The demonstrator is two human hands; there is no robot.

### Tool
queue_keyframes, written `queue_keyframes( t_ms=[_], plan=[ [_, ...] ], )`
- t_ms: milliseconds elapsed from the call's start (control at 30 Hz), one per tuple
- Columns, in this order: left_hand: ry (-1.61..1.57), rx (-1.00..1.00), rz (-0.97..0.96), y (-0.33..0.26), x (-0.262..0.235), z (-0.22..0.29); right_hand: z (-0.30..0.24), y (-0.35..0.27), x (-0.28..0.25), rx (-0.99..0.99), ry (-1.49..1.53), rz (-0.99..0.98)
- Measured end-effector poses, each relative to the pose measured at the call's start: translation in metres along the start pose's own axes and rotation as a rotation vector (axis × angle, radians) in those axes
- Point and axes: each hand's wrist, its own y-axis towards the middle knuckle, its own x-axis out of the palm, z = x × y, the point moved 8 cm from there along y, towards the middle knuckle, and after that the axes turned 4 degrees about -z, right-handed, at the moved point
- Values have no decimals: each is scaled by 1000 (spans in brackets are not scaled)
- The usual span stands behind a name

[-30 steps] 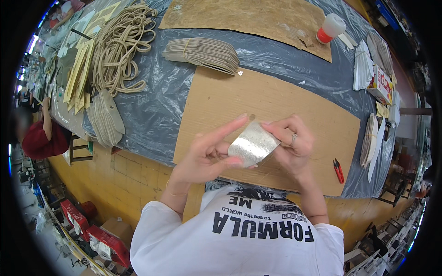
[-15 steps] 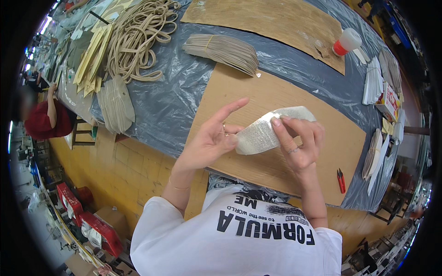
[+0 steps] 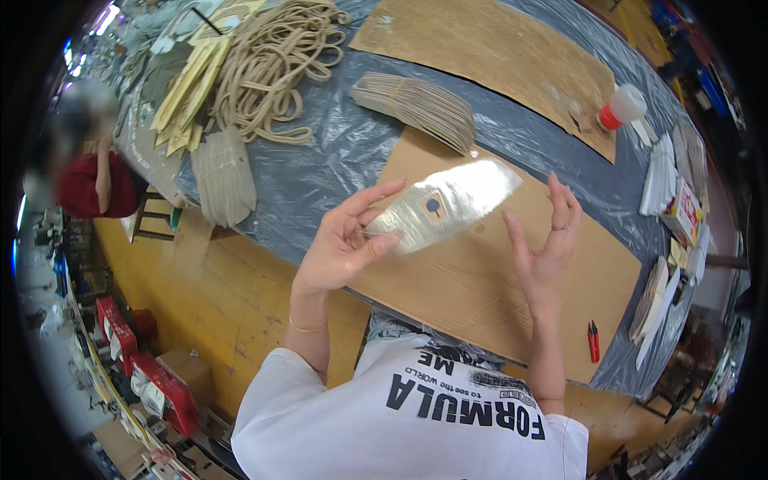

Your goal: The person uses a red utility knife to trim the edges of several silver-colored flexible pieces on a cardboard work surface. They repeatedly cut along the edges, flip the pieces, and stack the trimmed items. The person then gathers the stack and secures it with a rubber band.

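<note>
My left hand (image 3: pixel 344 240) pinches the lower left end of a shiny pale-gold cut piece (image 3: pixel 472 196) between thumb and fingers. The piece is long and curved, with a small keyhole-like opening near its middle. It is held tilted above a brown cardboard sheet (image 3: pixel 576 248). To the right of the piece, apart from it, my right hand (image 3: pixel 548 248) is open with its fingers spread and nothing in it. A ring shows on one of its fingers. Red-handled thread snips (image 3: pixel 594 342) lie on the cardboard near its right edge.
Beyond the cardboard are a banded stack of grey-beige pieces (image 3: pixel 416 104), a coil of beige cord (image 3: pixel 272 68) and a worn brown board (image 3: pixel 488 52). A red-and-white bottle (image 3: pixel 622 107) stands at the back right. More stacked pieces (image 3: pixel 652 300) line the right edge. A person in red (image 3: pixel 96 184) is at the left.
My right hand has let go of the piece and moved right, opening. The piece now shows its opening, uncovered by fingers. The whole view has shifted slightly.
</note>
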Motion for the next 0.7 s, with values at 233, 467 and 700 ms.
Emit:
queue_keyframes(
  t_ms=[233, 467, 700],
  plan=[
    [163, 70, 212, -27, -56, 13, 4, 10, 30, -44, -89, -198],
    [74, 20, 56, -27, -31, 0, -26, -1, 87, 326, 1207, -793],
    [25, -69, -31, 4, 5, -21, -32, 2, 75, 356, 1188, -406]
  ],
)
